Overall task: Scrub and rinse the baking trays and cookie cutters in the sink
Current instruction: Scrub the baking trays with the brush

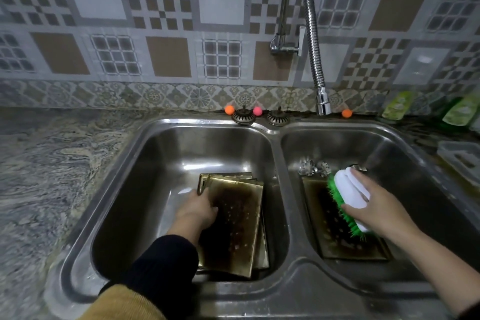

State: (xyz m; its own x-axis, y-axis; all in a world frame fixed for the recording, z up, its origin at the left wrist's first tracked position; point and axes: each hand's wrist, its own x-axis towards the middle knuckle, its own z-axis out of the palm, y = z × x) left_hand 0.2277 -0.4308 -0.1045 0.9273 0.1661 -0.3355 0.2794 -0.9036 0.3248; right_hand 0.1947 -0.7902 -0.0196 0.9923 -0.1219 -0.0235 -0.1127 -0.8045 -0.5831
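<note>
The left hand (198, 209) is reaching down into the left basin of the sink (278, 132), palm down, its fingers curling over the left edge of the top baking tray (233, 223). Its forearm is coming in from the near rim, wearing a dark sleeve (161, 265). The right hand (376, 209) is hovering over the right basin, fingers and thumb wrapping the white back of the scrub brush (349, 200). Its bare forearm is entering from the near right corner.
</note>
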